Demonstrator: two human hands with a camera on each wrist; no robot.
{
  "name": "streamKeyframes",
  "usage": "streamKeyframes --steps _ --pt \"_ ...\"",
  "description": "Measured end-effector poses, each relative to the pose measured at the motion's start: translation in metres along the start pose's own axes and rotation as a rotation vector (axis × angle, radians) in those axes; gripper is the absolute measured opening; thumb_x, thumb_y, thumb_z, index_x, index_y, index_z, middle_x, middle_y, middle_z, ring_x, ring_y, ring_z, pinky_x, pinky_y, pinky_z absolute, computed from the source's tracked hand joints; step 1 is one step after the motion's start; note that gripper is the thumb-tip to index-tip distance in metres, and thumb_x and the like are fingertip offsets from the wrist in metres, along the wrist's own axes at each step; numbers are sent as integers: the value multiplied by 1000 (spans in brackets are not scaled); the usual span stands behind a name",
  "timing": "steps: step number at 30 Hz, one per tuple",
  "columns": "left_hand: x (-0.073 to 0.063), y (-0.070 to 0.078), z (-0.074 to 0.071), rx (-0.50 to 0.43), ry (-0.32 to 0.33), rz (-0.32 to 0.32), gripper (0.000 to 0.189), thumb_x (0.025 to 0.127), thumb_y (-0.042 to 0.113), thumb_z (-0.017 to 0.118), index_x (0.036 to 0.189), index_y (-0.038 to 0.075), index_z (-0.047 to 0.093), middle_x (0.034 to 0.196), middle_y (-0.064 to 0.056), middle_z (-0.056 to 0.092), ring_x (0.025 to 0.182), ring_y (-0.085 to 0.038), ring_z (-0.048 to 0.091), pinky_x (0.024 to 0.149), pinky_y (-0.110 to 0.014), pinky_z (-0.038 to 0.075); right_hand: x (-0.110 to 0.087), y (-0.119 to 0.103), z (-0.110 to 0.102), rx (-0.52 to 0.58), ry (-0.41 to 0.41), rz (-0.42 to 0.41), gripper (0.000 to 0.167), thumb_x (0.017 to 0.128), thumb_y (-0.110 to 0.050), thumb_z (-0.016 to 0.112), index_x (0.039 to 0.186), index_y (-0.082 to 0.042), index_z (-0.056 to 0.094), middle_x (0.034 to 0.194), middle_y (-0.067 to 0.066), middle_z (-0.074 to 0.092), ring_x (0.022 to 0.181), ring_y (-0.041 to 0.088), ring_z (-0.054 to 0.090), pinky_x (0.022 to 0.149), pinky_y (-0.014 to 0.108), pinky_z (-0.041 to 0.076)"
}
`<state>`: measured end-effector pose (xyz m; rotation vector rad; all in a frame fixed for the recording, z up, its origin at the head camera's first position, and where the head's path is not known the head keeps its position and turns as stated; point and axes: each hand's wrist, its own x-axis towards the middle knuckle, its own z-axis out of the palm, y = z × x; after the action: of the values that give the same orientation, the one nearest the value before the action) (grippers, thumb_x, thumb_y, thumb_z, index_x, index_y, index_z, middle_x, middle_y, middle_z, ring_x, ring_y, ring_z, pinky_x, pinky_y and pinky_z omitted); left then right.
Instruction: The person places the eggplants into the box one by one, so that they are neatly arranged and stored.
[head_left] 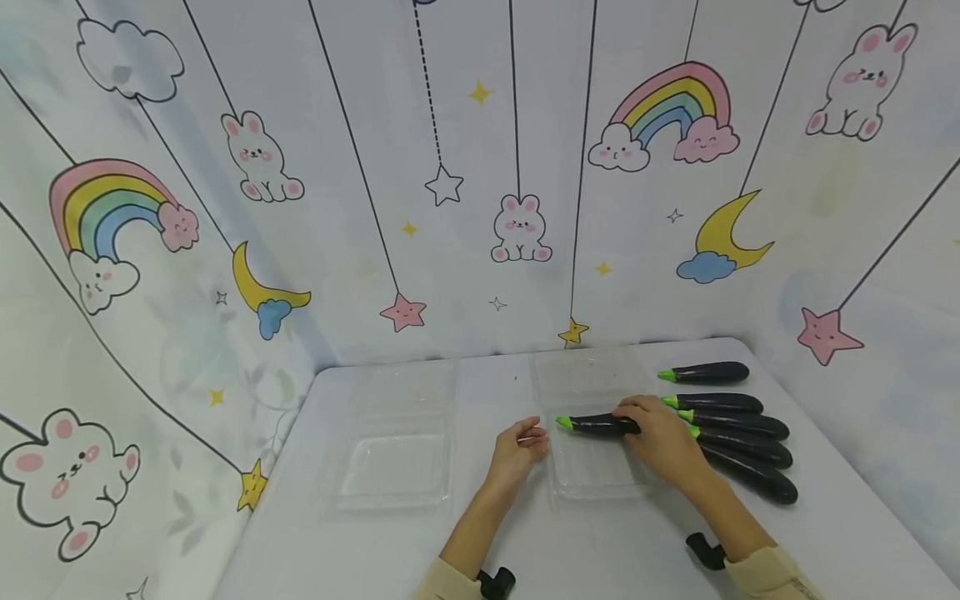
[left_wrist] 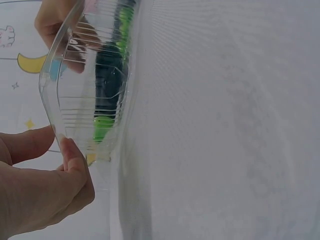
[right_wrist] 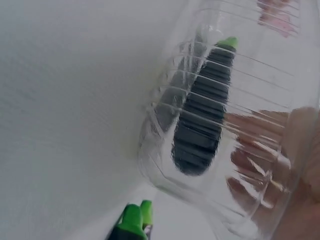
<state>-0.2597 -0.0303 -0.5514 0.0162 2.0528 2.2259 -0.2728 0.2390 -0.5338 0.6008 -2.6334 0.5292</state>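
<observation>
A dark eggplant (head_left: 600,425) with a green stem end lies in the right-hand clear plastic container (head_left: 592,493), stem toward the left. My left hand (head_left: 517,454) pinches the container's left rim between thumb and fingers, as the left wrist view shows. Over the eggplant's blunt end is my right hand (head_left: 667,446), its fingers extended. In the right wrist view, the eggplant (right_wrist: 202,115) shows through the ribbed wall, and the right hand's fingers (right_wrist: 250,150) lie above it without wrapping round it. Whether a fingertip touches it is hard to tell.
Several more eggplants (head_left: 750,479) lie at the right of the white table (head_left: 495,387). Another clear container (head_left: 390,502) stands on the left with its lid part folded back. A patterned cloth (head_left: 360,167) hangs behind the table.
</observation>
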Motion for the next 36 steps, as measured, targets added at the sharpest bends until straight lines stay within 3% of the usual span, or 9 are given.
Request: streamKeyframes --steps 16,26,32,36 --pt "-1 -2 -3 19 -13 -19 53 91 -14 66 143 -10 55 124 -24 65 112 -25 67 90 -26 58 -19 0 -26 -31 106 -5 44 70 6 91 110 -5 78 120 12 70 115 35 64 89 53 57" --pt "0 -2 -4 8 -23 -32 53 92 -12 66 143 -8 55 124 -23 64 111 -23 67 89 -25 58 -35 7 -36 -31 153 69 41 71 4 90 109 -7 78 121 14 70 120 41 61 90 59 55" --pt "-1 -2 -4 15 -27 -26 54 91 -11 67 144 -7 55 123 -20 65 108 -19 67 90 -26 59 -43 12 -43 10 130 158 36 76 0 88 110 -7 78 124 18 68 120 46 59 90 65 52" --pt "-2 -2 -2 10 -23 -14 54 91 -12 67 144 -8 54 125 -23 64 111 -25 67 91 -30 59 -48 19 -46 8 135 192 37 75 -5 90 110 -7 78 123 17 69 119 47 59 90 66 51"
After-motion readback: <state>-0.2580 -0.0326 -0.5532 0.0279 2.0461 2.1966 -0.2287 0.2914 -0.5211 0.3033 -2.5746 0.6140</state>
